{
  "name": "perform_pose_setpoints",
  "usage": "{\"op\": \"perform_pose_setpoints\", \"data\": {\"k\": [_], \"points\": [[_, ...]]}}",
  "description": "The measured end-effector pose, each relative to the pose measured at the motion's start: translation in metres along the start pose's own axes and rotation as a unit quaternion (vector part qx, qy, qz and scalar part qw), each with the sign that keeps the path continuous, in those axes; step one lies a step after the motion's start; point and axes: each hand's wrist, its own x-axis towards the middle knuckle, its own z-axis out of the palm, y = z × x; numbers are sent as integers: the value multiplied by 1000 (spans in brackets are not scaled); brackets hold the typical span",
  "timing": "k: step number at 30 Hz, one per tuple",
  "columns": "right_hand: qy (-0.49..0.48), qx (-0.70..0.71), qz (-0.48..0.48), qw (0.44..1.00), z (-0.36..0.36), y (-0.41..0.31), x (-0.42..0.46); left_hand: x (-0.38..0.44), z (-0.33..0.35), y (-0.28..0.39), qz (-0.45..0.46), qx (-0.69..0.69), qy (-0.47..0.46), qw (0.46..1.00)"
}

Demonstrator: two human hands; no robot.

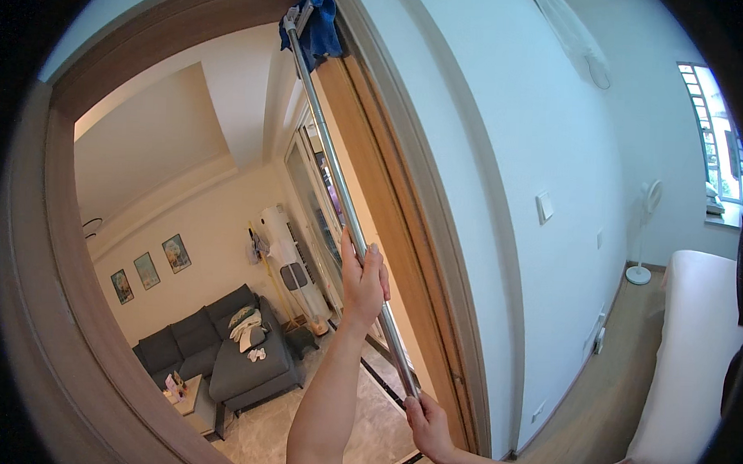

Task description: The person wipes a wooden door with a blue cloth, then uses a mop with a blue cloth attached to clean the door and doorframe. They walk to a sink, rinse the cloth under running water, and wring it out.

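Note:
My left hand (364,287) is wrapped around the middle of a long metal mop pole (328,144). Lower down, my right hand (427,423) grips the pole near its bottom end. The pole slants up and away to a flat mop head (296,19) draped with a blue cloth (322,28). That cloth appears to be against the upper right corner of a brown door frame (405,141); exact contact is hard to tell. Just below it runs the lighter wooden edge of the doorway (374,152).
Through the doorway stand a dark grey sofa (250,375), a low table (190,403) and a tall white air conditioner (279,229). To the right are a white wall with a light switch (544,207), a white standing fan (638,275) and a bed (687,341).

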Motion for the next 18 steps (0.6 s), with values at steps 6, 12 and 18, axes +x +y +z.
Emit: {"op": "perform_pose_setpoints", "data": {"k": [6, 12, 18], "points": [[-1, 10, 0, 1000, -46, 0, 2, 1, 43, 7, -11, 57, 26, 998], [16, -71, 32, 997, -89, 16, -16, -28, 80, -4, -80, 88, 48, 992], [13, -130, 77, 988, -137, 31, -57, -85, 112, -29, -128, 107, 53, 985]]}}
